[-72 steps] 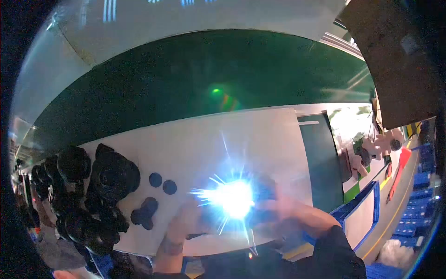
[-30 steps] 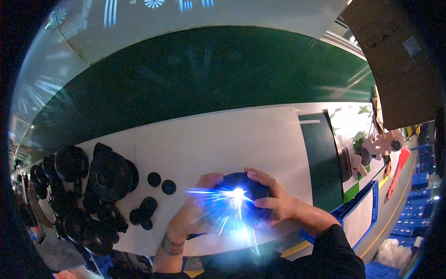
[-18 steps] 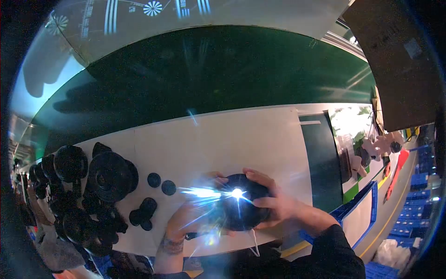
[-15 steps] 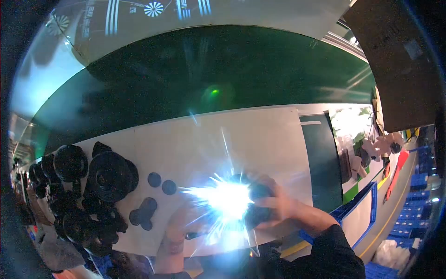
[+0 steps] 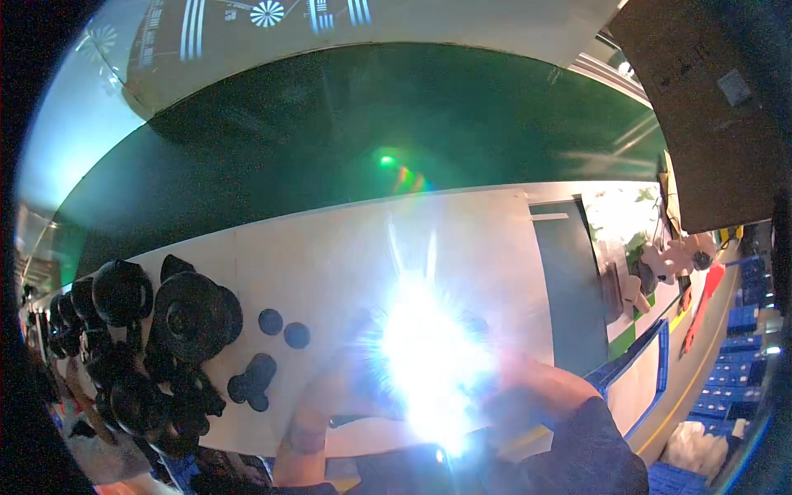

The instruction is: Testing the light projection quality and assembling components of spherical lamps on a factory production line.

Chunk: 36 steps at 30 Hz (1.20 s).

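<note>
A dazzling lit lamp [image 5: 429, 355] sits between my hands over the white table, its glare hiding most of its body. My right hand [image 5: 520, 371] reaches in from the right beside the lamp, where a dark rounded edge shows through the haze. From the left comes my left hand [image 5: 340, 384], its fingers washed out by the light. Two small black discs [image 5: 271, 322] lie flat left of my hands. Nearer me is a small cluster of dark rounded pieces [image 5: 254, 383]. A thin dark item on the table is partly behind my left wrist.
Several black round housings [image 5: 194, 313] crowd the white table's [image 5: 305, 247] left end. Beyond its back edge stands a green panel [image 5: 495, 124]. A blue-edged board [image 5: 643, 388] and stacked blue bins [image 5: 726, 371] are right; a large brown box [image 5: 701, 107] looms upper right.
The glare has grown and spread downward toward me, now hiding the dark rounded part and the right fingers that showed half a second ago. My forearms have barely moved.
</note>
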{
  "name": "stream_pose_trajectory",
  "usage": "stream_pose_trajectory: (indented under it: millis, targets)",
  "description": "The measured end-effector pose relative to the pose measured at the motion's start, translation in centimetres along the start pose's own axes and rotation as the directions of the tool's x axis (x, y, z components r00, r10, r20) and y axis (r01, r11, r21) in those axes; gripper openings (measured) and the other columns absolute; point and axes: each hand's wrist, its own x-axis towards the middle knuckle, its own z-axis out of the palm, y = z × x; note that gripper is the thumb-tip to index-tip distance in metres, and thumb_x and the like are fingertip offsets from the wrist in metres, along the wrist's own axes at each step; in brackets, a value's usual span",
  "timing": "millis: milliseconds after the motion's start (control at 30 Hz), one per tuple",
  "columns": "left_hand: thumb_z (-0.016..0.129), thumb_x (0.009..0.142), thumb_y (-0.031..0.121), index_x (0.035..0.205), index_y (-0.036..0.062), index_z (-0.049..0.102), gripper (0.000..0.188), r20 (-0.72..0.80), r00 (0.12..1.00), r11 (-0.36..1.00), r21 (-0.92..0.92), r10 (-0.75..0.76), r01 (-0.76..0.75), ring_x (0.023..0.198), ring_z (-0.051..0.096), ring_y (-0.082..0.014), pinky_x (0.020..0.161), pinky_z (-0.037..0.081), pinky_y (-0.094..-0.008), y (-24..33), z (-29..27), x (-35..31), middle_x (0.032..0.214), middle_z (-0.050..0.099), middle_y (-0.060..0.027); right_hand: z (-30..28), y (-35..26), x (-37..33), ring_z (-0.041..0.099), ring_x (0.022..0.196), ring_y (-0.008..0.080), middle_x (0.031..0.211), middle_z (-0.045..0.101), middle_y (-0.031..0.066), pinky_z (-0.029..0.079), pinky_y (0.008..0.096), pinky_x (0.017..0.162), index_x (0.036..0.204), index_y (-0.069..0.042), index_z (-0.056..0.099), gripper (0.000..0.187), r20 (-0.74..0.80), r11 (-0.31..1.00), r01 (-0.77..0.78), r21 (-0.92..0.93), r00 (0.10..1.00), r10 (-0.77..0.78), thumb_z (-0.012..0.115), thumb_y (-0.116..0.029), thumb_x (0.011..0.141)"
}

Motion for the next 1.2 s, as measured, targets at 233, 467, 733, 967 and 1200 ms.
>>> stream_pose_trajectory:
  millis: [233, 467, 733, 967, 1200]
  targets:
    - [0.101, 0.030, 0.037, 0.141, 0.0083, 0.032, 0.135, -0.036, 0.999, 0.999, -0.049, -0.025, 0.023, 0.129, 0.038, -0.0354, 0.108, 0.035, -0.0454, -0.4, 0.1, -0.5, 0.134, 0.037, -0.0174, 0.7, 0.6, -1.7, 0.037, 0.136, 0.0423, 0.151, 0.031, 0.0235, 0.036, 0.0527, 0.109, 0.147, -0.015, 0.037, 0.084, 0.037, 0.976, -0.196, 0.093, 0.980, 0.193, 0.079, -0.036, 0.077]
    - [0.095, 0.045, 0.031, 0.136, 0.0081, 0.041, 0.109, -0.027, 0.996, 0.990, -0.118, -0.085, 0.081, 0.127, 0.041, -0.0361, 0.104, 0.039, -0.0440, 0.2, 0.0, -0.5, 0.136, 0.038, -0.0184, 0.6, 0.5, -0.8, 0.032, 0.136, 0.0487, 0.151, 0.029, 0.0236, 0.033, 0.0589, 0.108, 0.142, -0.021, 0.042, 0.075, 0.001, 0.983, -0.093, 0.156, 0.996, 0.094, 0.075, -0.044, 0.079]
    - [0.099, 0.040, 0.039, 0.141, 0.0089, 0.030, 0.126, -0.011, 0.998, 0.995, -0.089, -0.054, 0.053, 0.128, 0.039, -0.0389, 0.106, 0.039, -0.0458, 0.1, -0.1, -0.4, 0.135, 0.034, -0.0212, 0.5, 0.9, -0.6, 0.035, 0.129, 0.0588, 0.146, 0.029, 0.0291, 0.034, 0.0655, 0.103, 0.136, -0.027, 0.041, 0.076, 0.030, 0.998, 0.026, 0.053, 0.999, -0.027, 0.083, -0.037, 0.074]
    - [0.101, 0.029, 0.033, 0.138, 0.0098, 0.035, 0.130, -0.014, 0.998, 0.990, -0.129, -0.060, 0.058, 0.128, 0.039, -0.0348, 0.106, 0.037, -0.0444, -1.2, 0.2, -0.8, 0.134, 0.036, -0.0170, 0.5, 0.9, -0.8, 0.036, 0.131, 0.0573, 0.146, 0.030, 0.0316, 0.038, 0.0633, 0.103, 0.133, -0.023, 0.046, 0.069, 0.029, 0.997, -0.006, 0.077, 1.000, 0.004, 0.081, -0.036, 0.075]
    - [0.102, 0.027, 0.025, 0.132, 0.0168, 0.039, 0.123, 0.012, 0.998, 0.989, -0.134, -0.060, 0.061, 0.128, 0.038, -0.0340, 0.105, 0.037, -0.0456, -0.5, 0.1, -0.8, 0.137, 0.035, -0.0177, 0.4, 1.0, -0.8, 0.035, 0.131, 0.0571, 0.146, 0.032, 0.0295, 0.038, 0.0629, 0.103, 0.135, -0.024, 0.045, 0.071, 0.057, 0.999, -0.011, 0.045, 0.998, 0.009, 0.081, -0.036, 0.075]
